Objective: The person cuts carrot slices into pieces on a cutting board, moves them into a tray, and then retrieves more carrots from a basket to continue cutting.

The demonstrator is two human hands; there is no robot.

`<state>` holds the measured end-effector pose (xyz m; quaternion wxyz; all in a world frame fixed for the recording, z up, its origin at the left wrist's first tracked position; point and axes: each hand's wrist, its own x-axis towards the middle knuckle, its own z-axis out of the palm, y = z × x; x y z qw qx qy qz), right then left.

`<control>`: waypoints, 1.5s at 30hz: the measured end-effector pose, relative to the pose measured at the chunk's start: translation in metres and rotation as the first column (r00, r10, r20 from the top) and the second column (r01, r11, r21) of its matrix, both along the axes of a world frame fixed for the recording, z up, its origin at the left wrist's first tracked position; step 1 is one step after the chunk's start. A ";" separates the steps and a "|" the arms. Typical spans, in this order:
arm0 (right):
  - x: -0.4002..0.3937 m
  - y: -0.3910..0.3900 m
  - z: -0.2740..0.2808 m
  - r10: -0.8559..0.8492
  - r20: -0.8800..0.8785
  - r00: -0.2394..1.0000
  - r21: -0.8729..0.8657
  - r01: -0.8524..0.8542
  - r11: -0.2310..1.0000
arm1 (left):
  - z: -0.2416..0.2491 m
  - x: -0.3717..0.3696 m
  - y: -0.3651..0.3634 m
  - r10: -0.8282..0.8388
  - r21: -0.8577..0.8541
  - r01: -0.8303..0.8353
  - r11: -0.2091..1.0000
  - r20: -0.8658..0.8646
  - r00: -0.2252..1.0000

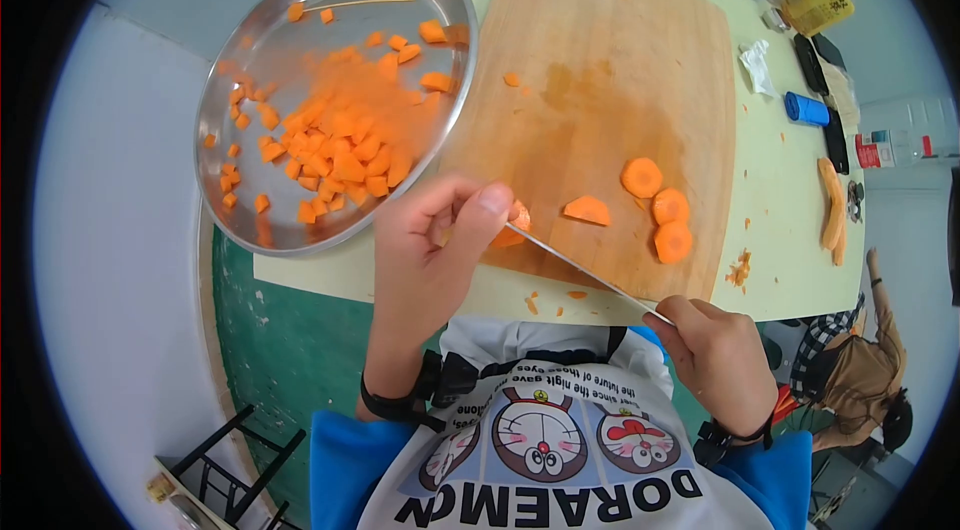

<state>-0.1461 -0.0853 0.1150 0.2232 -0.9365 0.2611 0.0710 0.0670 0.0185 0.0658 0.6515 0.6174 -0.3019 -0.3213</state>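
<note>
My right hand (722, 355) is wrapped round the handle of a knife (590, 273), whose thin blade points up and left across the board's near edge. My left hand (430, 255) is closed at the blade's tip, thumb and fingers pinched beside a carrot piece (512, 231). A half slice of carrot (587, 210) lies right of it on the wooden cutting board (640, 50). Three round carrot slices (642, 177) sit further right. Many diced carrot pieces (345, 165) lie in a round metal tray (270, 40) at the left, partly blurred.
On the table's right stand a blue roll (806, 109), a white crumpled tissue (758, 67), carrot-coloured peeled pieces (832, 205) and plastic bottles (885, 148). Peelings (739, 268) lie near the right edge. Another person (860, 380) is at the far right. A black-framed stool (235, 465) is lower left.
</note>
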 end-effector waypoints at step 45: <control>-0.052 -0.016 -0.002 -0.481 0.450 0.752 0.096 0.494 0.864 | -0.022 -0.031 -0.008 -0.186 0.391 -0.212 0.896 0.761 0.622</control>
